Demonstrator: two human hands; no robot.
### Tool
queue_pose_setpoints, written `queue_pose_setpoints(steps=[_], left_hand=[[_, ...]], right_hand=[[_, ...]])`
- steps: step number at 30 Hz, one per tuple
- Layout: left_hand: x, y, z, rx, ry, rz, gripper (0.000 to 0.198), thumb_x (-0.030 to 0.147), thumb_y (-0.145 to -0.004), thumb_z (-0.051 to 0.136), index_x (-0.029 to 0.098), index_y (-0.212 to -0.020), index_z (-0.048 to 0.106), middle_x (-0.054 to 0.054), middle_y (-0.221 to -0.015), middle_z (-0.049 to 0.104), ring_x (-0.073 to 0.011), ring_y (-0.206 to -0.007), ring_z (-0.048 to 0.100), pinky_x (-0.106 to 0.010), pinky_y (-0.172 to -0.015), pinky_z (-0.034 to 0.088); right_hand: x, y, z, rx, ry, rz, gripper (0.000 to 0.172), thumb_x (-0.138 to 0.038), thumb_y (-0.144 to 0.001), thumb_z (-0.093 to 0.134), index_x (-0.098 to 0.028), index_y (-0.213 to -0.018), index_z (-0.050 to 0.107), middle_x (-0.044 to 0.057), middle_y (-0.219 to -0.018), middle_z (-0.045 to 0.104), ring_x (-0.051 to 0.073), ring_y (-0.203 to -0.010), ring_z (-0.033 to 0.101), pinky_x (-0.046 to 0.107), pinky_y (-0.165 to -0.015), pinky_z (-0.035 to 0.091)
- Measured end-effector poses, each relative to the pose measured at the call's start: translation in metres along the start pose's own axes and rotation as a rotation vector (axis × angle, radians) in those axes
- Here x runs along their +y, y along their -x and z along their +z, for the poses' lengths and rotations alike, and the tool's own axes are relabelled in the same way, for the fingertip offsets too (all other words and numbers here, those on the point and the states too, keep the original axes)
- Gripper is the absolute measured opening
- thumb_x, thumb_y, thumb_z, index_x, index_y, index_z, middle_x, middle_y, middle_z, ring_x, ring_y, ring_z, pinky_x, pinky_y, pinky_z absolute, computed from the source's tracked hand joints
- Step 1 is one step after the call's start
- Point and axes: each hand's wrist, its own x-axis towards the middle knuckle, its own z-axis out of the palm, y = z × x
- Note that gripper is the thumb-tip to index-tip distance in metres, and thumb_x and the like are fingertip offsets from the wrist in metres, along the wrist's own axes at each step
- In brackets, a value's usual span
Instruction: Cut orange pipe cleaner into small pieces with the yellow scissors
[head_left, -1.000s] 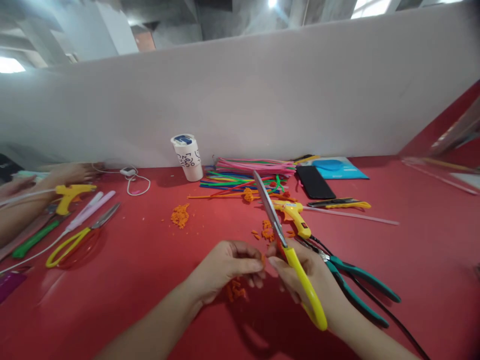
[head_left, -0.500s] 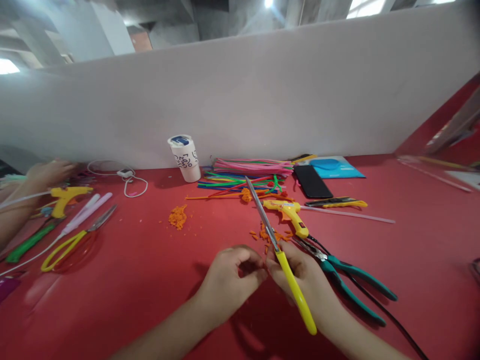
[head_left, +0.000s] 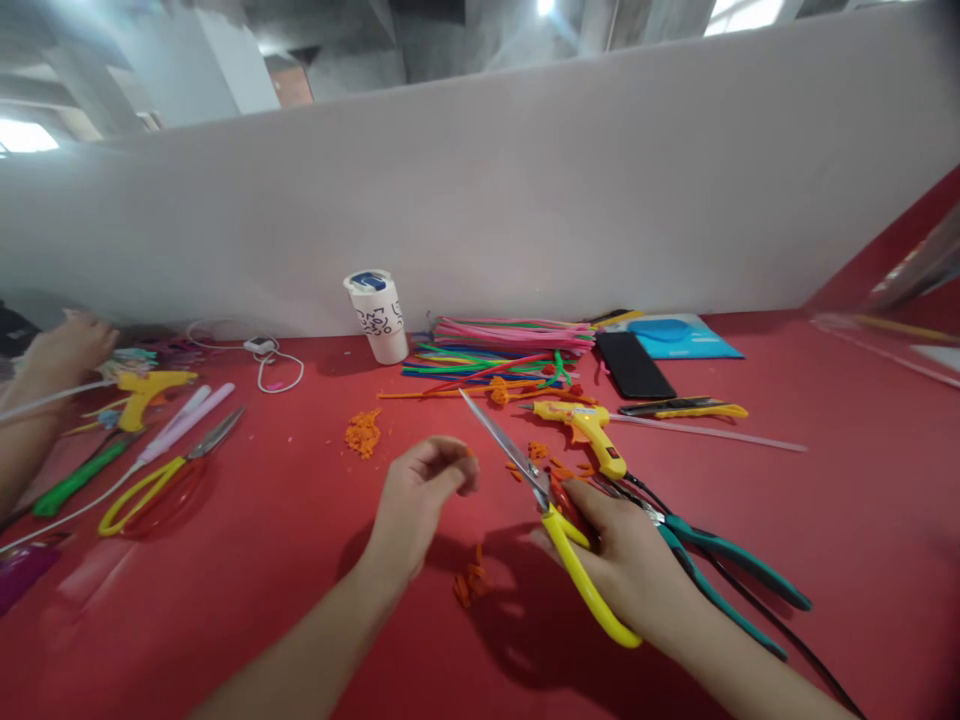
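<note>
My right hand (head_left: 626,560) grips yellow-handled scissors (head_left: 589,585), their blades pointing up and left over the red table. Just left of the blades, my left hand (head_left: 420,495) hovers with fingers curled and pressed together; what they hold, if anything, is too small to make out. Below it lies a loose clump of orange bits (head_left: 472,582). More orange pieces (head_left: 553,462) lie behind the scissors, and a small orange pile (head_left: 363,433) sits farther left. A yellow glue gun (head_left: 589,425) rests beyond my right hand, with green-handled pliers (head_left: 727,565) beside that hand.
Colourful pipe cleaners (head_left: 510,340), a white cup (head_left: 379,318), a black phone (head_left: 635,366) and a cutter (head_left: 697,408) lie at the back. At left are other scissors (head_left: 161,480), a second glue gun (head_left: 146,395) and another person's hand (head_left: 71,350).
My left hand has moved left and up, away from my right hand. The scissors have turned leftward, and the orange clump between my forearms now shows. The view has shifted slightly.
</note>
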Motion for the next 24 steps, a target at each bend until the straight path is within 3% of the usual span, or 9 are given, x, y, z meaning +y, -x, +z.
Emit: queue_pose_setpoints(steps=[10, 17, 24], left_hand=[[0.007, -0.005, -0.006, 0.052, 0.157, 0.007, 0.003, 0.017, -0.067, 0.060, 0.015, -0.067, 0.058, 0.002, -0.058, 0.057, -0.0087, -0.053, 0.051, -0.021, -0.055, 0.040], [0.009, -0.004, -0.006, 0.048, 0.222, 0.017, 0.002, 0.015, -0.065, 0.061, 0.014, -0.067, 0.062, 0.002, -0.059, 0.058, -0.0078, -0.052, 0.052, -0.020, -0.054, 0.040], [0.012, -0.001, -0.005, 0.049, 0.248, 0.037, 0.003, 0.013, -0.066, 0.060, 0.015, -0.065, 0.062, 0.002, -0.058, 0.058, -0.0069, -0.052, 0.051, -0.019, -0.054, 0.040]], right_hand=[[0.008, -0.001, 0.001, -0.022, 0.468, -0.121, 0.032, -0.052, -0.077, 0.039, -0.021, -0.073, 0.043, 0.002, -0.056, 0.058, 0.018, -0.047, 0.054, 0.025, -0.044, 0.022], [0.010, 0.002, 0.004, -0.011, 0.550, -0.194, 0.035, -0.054, -0.077, 0.039, -0.020, -0.075, 0.043, 0.002, -0.056, 0.058, 0.018, -0.048, 0.054, 0.026, -0.045, 0.021], [0.012, 0.003, 0.007, 0.021, 0.617, -0.267, 0.029, -0.044, -0.082, 0.034, -0.018, -0.077, 0.046, 0.002, -0.052, 0.057, 0.017, -0.044, 0.053, 0.026, -0.044, 0.018]])
